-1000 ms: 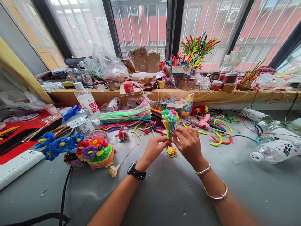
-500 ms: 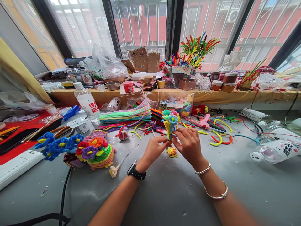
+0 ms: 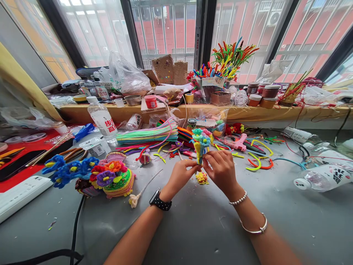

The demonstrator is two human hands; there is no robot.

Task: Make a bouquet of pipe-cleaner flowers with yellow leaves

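A small bouquet of pipe-cleaner flowers [image 3: 202, 141], teal, blue, pink and yellow, stands upright between my hands above the table. My left hand [image 3: 183, 172] pinches its lower end between thumb and fingertips. On the other side, the fingers of my right hand [image 3: 220, 167] are closed on the bouquet's stem part, hiding some of it. Just below and behind my fingers lies a yellow fuzzy clump [image 3: 202, 178] on the table. A pale flower with a long thin stem [image 3: 134, 200] rests left of my left wrist.
Blue pipe-cleaner flowers [image 3: 73, 169] and a round, colourful flower-topped piece [image 3: 118, 182] sit at left. Behind my hands lie a pipe-cleaner bundle [image 3: 147, 133] and a pink glue gun [image 3: 239, 142]. Plastic bottles [image 3: 324, 178] lie at right. A black cable [image 3: 77, 224] runs along the left.
The bouquet has turned slightly between my fingers, its flower heads shifting a little to the right. Both hands stay in nearly the same place.
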